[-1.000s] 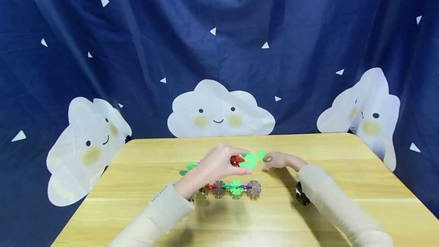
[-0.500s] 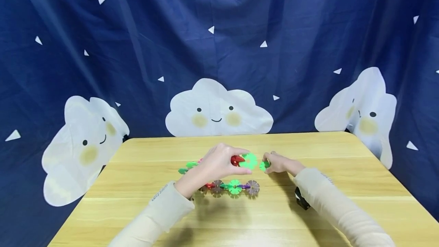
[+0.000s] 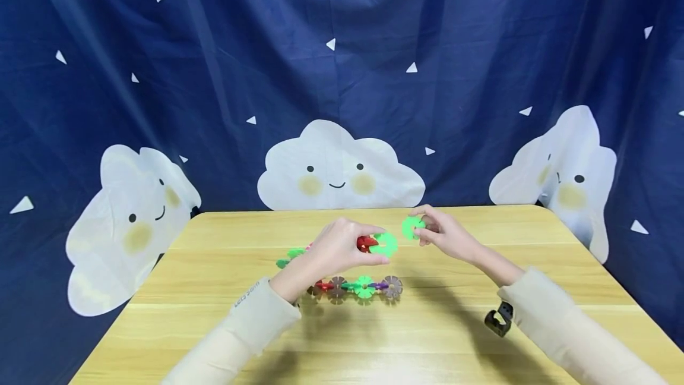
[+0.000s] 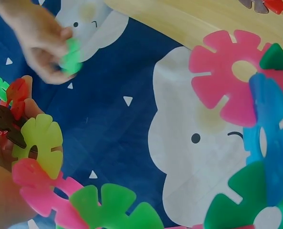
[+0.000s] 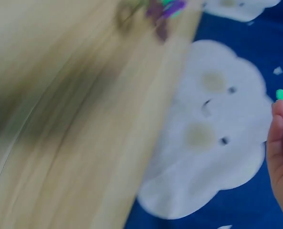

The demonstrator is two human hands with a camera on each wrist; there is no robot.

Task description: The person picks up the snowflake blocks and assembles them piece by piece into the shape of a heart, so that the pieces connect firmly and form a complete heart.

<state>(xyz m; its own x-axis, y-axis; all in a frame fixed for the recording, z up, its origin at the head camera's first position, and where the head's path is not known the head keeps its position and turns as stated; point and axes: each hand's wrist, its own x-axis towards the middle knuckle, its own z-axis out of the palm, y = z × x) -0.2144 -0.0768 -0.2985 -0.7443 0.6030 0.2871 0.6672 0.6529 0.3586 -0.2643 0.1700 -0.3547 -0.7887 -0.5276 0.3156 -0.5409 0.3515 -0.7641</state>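
Note:
My left hand (image 3: 336,248) grips one end of a chain of slotted plastic snowflake discs. At that end a red disc (image 3: 366,243) and a light green disc (image 3: 386,245) stick out between thumb and fingers. Further along, a yellow disc (image 4: 41,145), a pink disc (image 4: 43,188) and a blue disc (image 4: 270,129) show in the left wrist view; the hand hides part of the chain in the head view. Raised over the table's far side, my right hand (image 3: 449,235) pinches a loose green disc (image 3: 411,227), a short gap right of the chain's end.
The chain's other stretch, with a purple disc (image 3: 379,285) and a brown disc (image 3: 392,287), runs low over the wooden table (image 3: 427,337) in front of my left hand. A blue curtain (image 3: 342,76) with white clouds hangs behind the table. A black wrist mount (image 3: 499,318) hangs below the right cuff.
My right hand has taken hold of the loose green disc at the table and lifted it up and away. The left hand keeps its grip on the chain, almost in place.

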